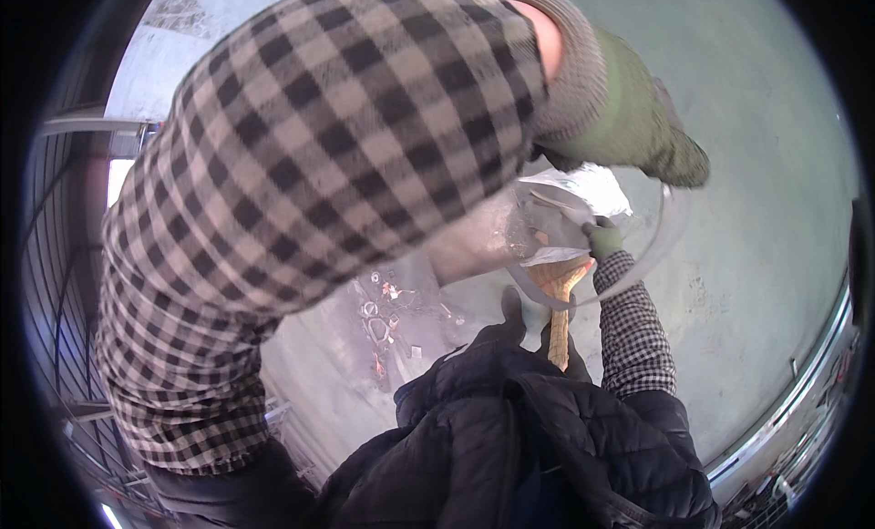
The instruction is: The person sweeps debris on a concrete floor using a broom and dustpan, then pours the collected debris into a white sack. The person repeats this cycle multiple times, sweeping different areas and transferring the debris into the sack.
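Note:
My left arm, in a checked sleeve, reaches across the upper view. Its green-gloved hand (658, 133) is closed, with a grey strap (652, 246) running down from beneath its fingers in a wide loop. Lower down, my right hand (603, 238), also gloved in green, grips the edge of an open bag (551, 221) with a dark grey inside. White plastic (597, 190) shows at the bag's far side. A long yellowish piece (559, 333) hangs below the bag in front of my legs. My left forearm hides part of the bag.
Small scraps and loose bits (387, 315) lie on the floor to the left, beside a brownish blurred surface (469, 242). A dark metal rack (59, 283) stands along the left rim. Metal rails (775, 429) and stacked items edge the lower right of the pale green floor (738, 283).

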The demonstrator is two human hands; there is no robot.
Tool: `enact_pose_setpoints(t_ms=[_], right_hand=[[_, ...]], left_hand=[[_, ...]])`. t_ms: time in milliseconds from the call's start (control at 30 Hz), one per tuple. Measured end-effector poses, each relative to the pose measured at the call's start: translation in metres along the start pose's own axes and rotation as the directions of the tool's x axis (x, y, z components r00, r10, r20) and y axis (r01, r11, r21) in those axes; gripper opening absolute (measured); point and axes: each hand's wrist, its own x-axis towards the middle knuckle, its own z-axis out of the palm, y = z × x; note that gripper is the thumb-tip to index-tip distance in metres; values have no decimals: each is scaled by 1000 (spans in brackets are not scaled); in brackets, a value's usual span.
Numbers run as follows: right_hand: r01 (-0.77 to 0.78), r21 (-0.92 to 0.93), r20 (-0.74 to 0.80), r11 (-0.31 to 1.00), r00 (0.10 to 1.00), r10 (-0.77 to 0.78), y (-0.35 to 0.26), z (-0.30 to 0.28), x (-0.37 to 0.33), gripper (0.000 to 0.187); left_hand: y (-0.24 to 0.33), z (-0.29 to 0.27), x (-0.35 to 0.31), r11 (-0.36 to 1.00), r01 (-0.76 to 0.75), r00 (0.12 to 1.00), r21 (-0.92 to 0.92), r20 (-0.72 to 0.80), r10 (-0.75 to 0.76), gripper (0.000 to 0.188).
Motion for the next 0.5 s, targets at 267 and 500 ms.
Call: enact_pose_setpoints(t_ms=[267,500], right_hand=[[158,-125,-10,979,987,-161,51,25,21,58],[172,-212,70,962,985,-161,42,41,34,62]], left_hand=[[21,-17,-27,950,301,924,-83,271,-269,42],[26,-11,-36,870,464,839,-167,398,-371,41]])
